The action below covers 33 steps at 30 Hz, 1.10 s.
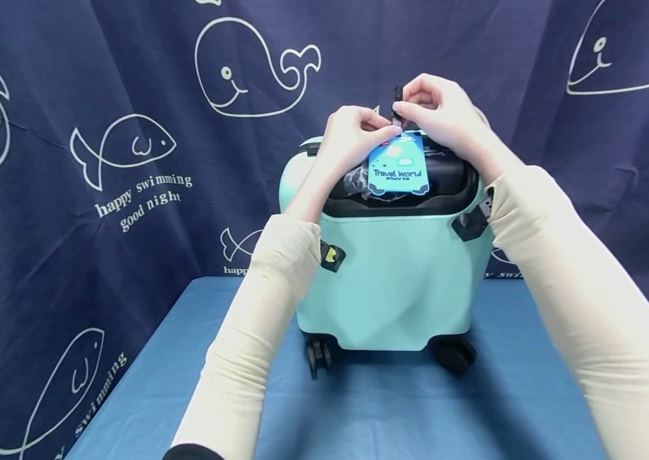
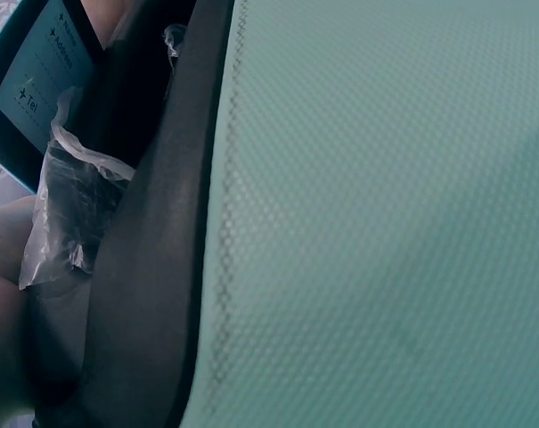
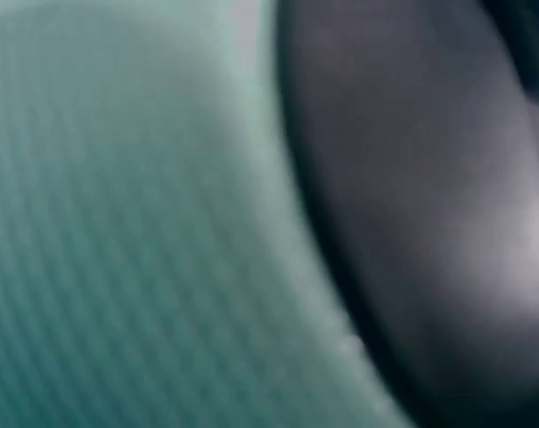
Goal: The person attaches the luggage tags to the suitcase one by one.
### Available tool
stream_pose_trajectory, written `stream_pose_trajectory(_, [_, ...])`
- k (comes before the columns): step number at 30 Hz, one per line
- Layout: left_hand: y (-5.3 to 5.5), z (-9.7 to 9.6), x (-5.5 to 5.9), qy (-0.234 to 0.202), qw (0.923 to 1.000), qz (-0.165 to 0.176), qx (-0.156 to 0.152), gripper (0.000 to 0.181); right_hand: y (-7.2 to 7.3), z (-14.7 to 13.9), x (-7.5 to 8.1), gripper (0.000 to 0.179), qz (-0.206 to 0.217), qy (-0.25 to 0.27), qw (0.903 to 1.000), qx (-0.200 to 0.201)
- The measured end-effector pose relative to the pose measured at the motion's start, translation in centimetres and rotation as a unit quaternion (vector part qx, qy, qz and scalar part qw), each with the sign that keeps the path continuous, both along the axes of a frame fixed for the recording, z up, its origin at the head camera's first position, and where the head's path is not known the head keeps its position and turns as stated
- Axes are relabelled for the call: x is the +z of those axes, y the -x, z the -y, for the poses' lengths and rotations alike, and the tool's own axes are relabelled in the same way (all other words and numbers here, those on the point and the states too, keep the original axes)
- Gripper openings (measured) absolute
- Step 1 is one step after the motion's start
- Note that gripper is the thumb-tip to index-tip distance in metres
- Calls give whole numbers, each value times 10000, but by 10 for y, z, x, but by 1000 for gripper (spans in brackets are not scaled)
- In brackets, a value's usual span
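A mint-green suitcase (image 1: 393,275) stands upright on its wheels, its black top recess (image 1: 445,176) facing me. Over that recess hangs a blue luggage tag (image 1: 398,167) printed "Travel World"; its back, with address and phone lines, shows in the left wrist view. My left hand (image 1: 350,137) pinches the base of the tag's black strap (image 1: 398,94) just above the card. Slightly higher, my right hand (image 1: 442,112) pinches the same strap between thumb and fingers, its tip poking upward. The right wrist view holds only blurred suitcase shell (image 3: 118,223) and black trim (image 3: 420,178).
Crumpled clear plastic wrap (image 2: 73,205) clings around the suitcase handle beside the tag. Blue cloth (image 1: 359,409) covers the table under the wheels. Behind hangs a navy curtain (image 1: 129,76) with whale and fish drawings.
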<state>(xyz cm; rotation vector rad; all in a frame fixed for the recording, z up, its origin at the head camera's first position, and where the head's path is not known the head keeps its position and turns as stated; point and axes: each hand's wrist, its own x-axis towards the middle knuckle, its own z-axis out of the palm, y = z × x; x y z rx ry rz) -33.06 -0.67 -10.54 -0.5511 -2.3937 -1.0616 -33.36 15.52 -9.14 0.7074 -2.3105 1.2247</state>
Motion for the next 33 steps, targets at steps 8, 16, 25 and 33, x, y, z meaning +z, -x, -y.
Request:
stream_pose_trajectory(8, [-2,-7,6,68,9998,-153,-54,20,2,-9,0,13,71,140,9999,36])
stream_pose_trajectory(16, [-10,-2,-2,-818,9935,-734,-282,17,2,-8,-3,16,318,238,9992,-45])
stream_pose_trajectory(25, [-28,14,-36,-687,9457,-3019,-990,17,1,-3,-3,20,555,334,9978,130])
stream_pose_trajectory(33, [-34,27,-57,488,9004,-3923,-1819,36,2,-2,-2,16,761,590,9948,344])
